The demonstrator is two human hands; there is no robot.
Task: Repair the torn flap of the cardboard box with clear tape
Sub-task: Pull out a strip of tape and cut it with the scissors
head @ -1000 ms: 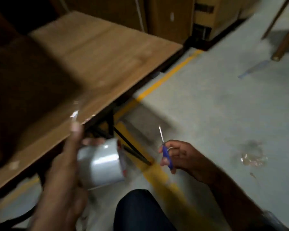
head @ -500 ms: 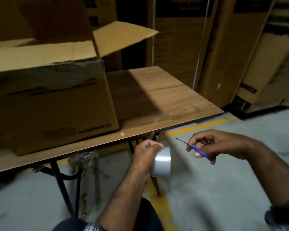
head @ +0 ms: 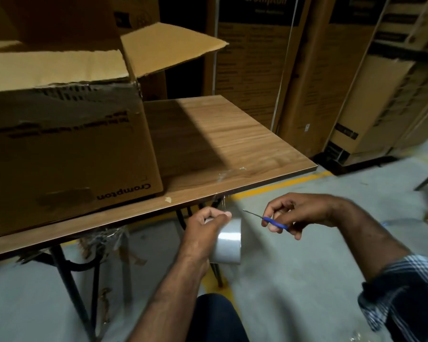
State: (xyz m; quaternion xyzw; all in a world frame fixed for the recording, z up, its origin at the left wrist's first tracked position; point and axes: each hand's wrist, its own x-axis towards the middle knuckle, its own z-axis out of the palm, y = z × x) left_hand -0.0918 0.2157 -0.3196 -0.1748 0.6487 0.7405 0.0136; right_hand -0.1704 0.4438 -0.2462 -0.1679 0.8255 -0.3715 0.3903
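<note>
Seen from the head camera, a person is sitting at the near edge of a wooden table (head: 232, 134), both forearms reaching out below the tabletop. The left hand (head: 203, 230) is gripping a roll of clear tape (head: 226, 240), fingers curled over the top of the roll, holding it just under and in front of the table's near edge. The right hand (head: 299, 213), to the right of the roll and a little apart from it, is pinching a pair of blue-handled scissors (head: 269, 218) with the thin metal blades pointing left toward the tape; whether the blades are parted cannot be told. A checked sleeve (head: 403, 285) is bunching at the right forearm. The cardboard box (head: 67, 149) is standing on the left part of the table, close to the near edge, up and to the left of both hands and touching neither. Its near flap (head: 55, 67) is showing a ragged, torn lower edge along the top of the box wall, while a second flap (head: 168, 48) is sticking out to the right over the tabletop. A strip of clear tape (head: 227, 172) is lying on the wood near the table's near edge, just above the hands. Tall printed cartons (head: 252, 58) are standing behind the table's far edge, and a yellow line (head: 282, 182) is running across the grey floor.
</note>
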